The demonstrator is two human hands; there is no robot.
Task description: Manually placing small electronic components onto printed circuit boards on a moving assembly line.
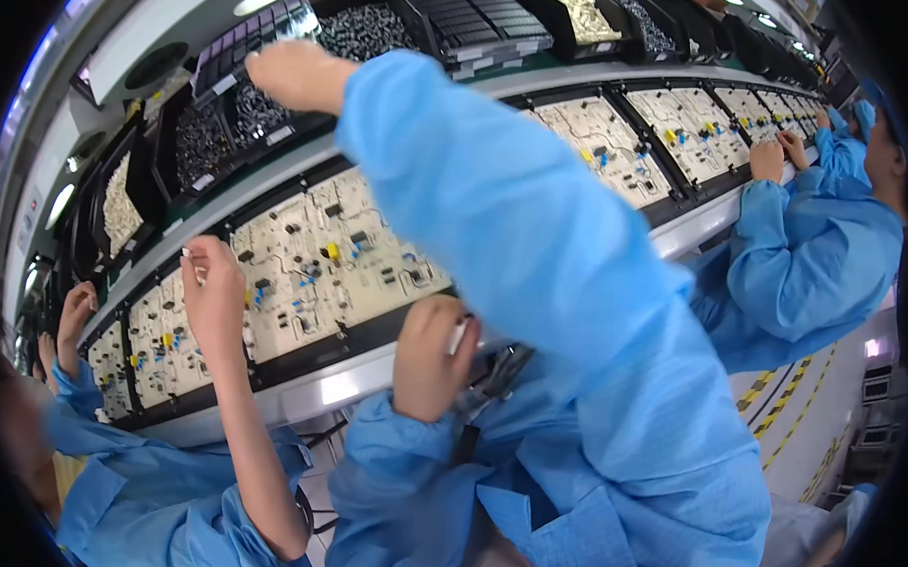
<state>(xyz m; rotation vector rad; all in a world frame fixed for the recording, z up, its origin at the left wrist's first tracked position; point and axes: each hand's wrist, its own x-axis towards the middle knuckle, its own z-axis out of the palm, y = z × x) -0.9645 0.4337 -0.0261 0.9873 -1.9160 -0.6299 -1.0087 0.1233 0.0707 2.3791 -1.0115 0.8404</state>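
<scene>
My left hand [429,358] is closed at the near edge of the line, with a small white part [458,336] between thumb and fingers. My right arm stretches across to the upper left. At its end my right hand [299,75] is closed over the far bins, its fingertips beside a stack of dark rectangular parts [244,48]. Whatever its fingers hold is hidden. Below that arm lies a pale circuit board [309,268] in a black frame, carrying yellow, blue and black components. A bin of small dark parts [368,31] stands just beyond my right hand.
Co-workers in blue sit on both sides; the left one's hand [213,300] pinches a small white piece over a neighbouring board [167,348]. More framed boards [684,132] run rightward. Bins of white parts [581,16] line the back. A metal rail [335,387] edges the near side.
</scene>
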